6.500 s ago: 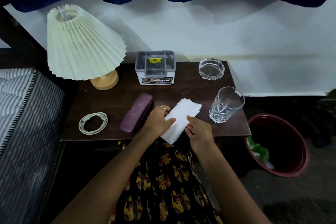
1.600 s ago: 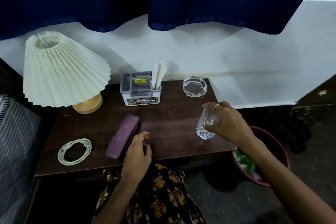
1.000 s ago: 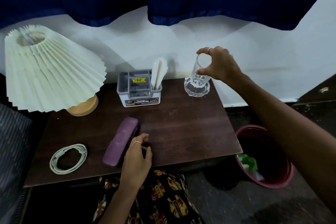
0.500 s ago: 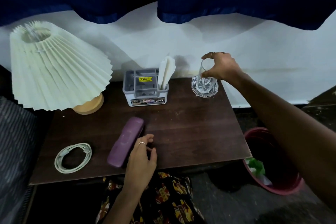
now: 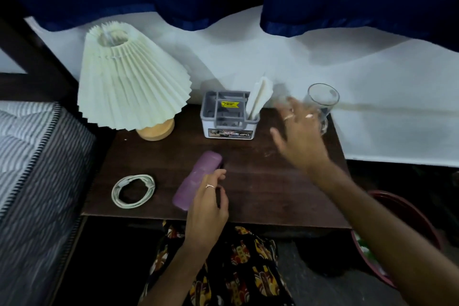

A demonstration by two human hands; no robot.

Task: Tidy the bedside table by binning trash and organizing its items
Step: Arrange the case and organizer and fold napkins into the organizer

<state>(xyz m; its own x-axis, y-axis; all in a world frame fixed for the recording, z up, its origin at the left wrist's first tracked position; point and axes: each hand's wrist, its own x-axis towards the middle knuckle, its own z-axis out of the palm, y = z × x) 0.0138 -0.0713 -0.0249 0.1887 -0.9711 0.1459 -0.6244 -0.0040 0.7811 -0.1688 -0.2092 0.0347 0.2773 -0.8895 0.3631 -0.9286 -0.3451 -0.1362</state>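
The clear drinking glass [image 5: 323, 99] stands upright at the back right corner of the dark wooden bedside table [image 5: 268, 181]; its base is hidden behind my fingers. My right hand [image 5: 300, 139] hovers just left of it, blurred, fingers spread, holding nothing. My left hand [image 5: 208, 206] rests at the front edge, fingers loosely curled against the purple glasses case [image 5: 198, 176]. A coiled white cable [image 5: 133, 190] lies at the front left. The grey organizer box [image 5: 224, 117] at the back holds folded white tissues [image 5: 259, 97] in its right slot.
A pleated cream lamp [image 5: 129, 82] on a wooden base fills the back left corner. A striped mattress [image 5: 32, 156] borders the table on the left. A dark red bin [image 5: 407, 208] sits on the floor to the right, partly behind my forearm. Blue curtains hang above.
My right hand carried the glass from the front right to the back right corner, set it down and let go; it now draws back to the left. My left hand stayed by the case.
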